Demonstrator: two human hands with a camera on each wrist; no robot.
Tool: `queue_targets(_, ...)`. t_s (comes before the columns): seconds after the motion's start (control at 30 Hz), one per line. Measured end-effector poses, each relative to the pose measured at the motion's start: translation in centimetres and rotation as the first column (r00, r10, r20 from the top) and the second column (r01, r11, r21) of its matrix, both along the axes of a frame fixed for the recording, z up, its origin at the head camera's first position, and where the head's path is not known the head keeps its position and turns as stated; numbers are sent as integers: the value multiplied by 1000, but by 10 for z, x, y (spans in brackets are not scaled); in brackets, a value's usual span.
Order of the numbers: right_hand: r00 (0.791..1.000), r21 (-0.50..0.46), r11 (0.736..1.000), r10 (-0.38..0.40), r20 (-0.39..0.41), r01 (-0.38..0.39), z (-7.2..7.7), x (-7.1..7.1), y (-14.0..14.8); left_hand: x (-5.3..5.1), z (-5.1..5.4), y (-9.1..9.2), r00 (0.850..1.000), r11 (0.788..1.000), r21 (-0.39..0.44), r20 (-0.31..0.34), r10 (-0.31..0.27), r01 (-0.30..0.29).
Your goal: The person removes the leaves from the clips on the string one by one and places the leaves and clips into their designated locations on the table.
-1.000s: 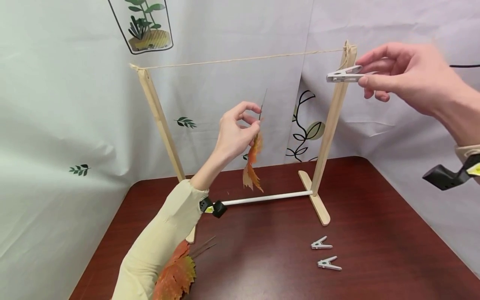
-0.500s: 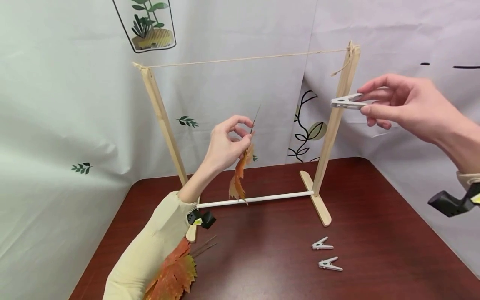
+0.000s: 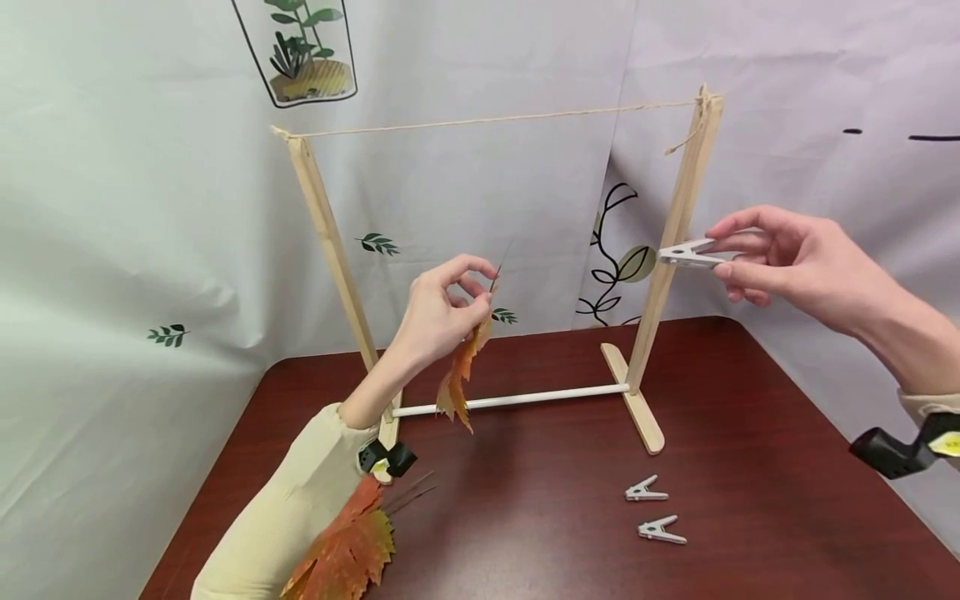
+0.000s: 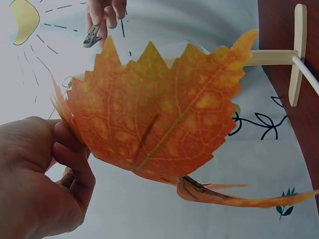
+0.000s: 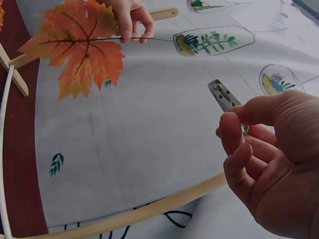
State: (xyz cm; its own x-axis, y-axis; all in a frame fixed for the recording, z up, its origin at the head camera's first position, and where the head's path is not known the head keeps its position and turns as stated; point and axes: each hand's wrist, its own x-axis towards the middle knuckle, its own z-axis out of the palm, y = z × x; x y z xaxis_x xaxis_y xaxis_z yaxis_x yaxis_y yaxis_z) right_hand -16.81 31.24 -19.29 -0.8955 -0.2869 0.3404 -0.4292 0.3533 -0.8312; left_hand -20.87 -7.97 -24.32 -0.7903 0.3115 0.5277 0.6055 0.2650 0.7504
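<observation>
An orange maple leaf (image 5: 89, 47) on a thin stem hangs from my left hand (image 3: 444, 310), which pinches it by the stem between thumb and fingers. In the left wrist view the leaf (image 4: 159, 109) spreads broad, with yellow patches and toothed edges. My right hand (image 3: 795, 262) pinches a small grey clothespin (image 3: 686, 252) by its handles, in front of the rack's right post. The right wrist view has this clothespin (image 5: 223, 97) pointing away from the fingertips. Both hands are below the level of the twine (image 3: 480, 120), apart from it and from each other.
Two wooden posts (image 3: 330, 242) hold the twine, joined low down by a white rod (image 3: 540, 397). Two more clothespins (image 3: 647, 489) lie on the dark red table (image 3: 525, 517). At the front left rests a pile of orange leaves (image 3: 348, 542), partly beside the left sleeve.
Both hands have come down, the left also shifting to the left with the maple leaf. The right hand keeps its pinch on the clothespin as it sinks well below the twine.
</observation>
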Motion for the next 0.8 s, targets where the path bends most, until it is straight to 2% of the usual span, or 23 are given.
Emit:
queue_targets(0.33,1000,-18,1000,23,16,-23,-19,4,4,6,-10,-14,998,997,-71,-52,39,-43)
queue_targets(0.57,1000,21,999,26,9,-26,-34,8,6,14,-16,-23,999,991,-129,-37,38,-43)
queue_targets(0.8,997,-12,998,67,21,-67,-49,11,8,22,-25,-32,998,978,-202,-56,40,-51)
